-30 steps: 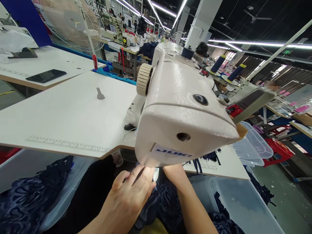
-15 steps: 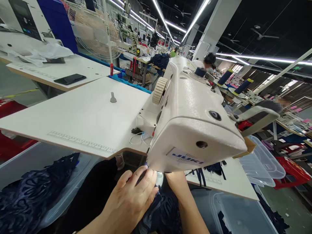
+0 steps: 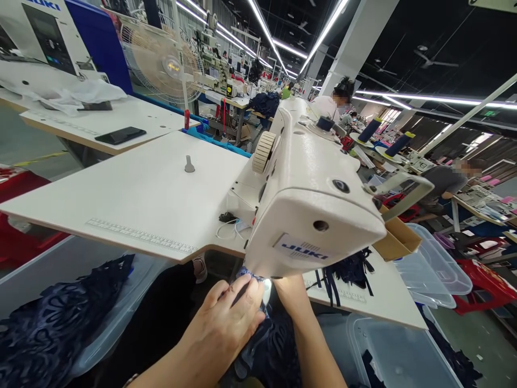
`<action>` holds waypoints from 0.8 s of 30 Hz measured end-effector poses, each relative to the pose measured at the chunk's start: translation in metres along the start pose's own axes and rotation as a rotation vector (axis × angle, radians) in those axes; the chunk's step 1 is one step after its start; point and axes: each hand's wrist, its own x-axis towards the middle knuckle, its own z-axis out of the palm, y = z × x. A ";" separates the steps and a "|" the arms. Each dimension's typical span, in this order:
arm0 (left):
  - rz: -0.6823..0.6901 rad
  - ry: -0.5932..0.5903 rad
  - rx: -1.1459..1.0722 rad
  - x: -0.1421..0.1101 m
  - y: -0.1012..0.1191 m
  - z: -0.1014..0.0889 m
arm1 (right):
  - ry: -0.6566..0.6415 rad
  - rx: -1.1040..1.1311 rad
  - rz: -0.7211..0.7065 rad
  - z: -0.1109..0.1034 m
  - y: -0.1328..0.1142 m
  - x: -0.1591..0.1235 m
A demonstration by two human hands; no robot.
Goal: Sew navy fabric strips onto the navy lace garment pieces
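A white JUKI sewing machine (image 3: 307,199) fills the middle, its head leaning over both hands. My left hand (image 3: 234,310) is closed on dark navy lace fabric (image 3: 278,339), with the fingertips just under the machine head by its lit work spot. The rest of that fabric hangs down between my forearms. My right hand (image 3: 290,291) reaches under the head from the right. Its fingers are hidden behind the machine, so what they touch does not show.
Navy lace pieces (image 3: 60,312) fill a clear bin at left. Navy straps (image 3: 343,275) lie on the table right of the machine, beside a cardboard box (image 3: 398,237). A phone (image 3: 120,135) rests on the neighbouring table. A co-worker (image 3: 440,186) sits at far right.
The view has shifted slightly, so the machine head sits a little further left and more of the straps and box shows. A bit more fabric shows at my left fingertips.
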 end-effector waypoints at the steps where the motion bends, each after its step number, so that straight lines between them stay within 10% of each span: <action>1: 0.001 0.000 0.005 0.000 0.000 0.000 | 0.002 0.014 0.004 0.000 -0.001 0.000; 24: -0.046 0.013 0.042 0.001 0.006 0.006 | 0.110 -0.086 -0.013 0.007 0.009 0.002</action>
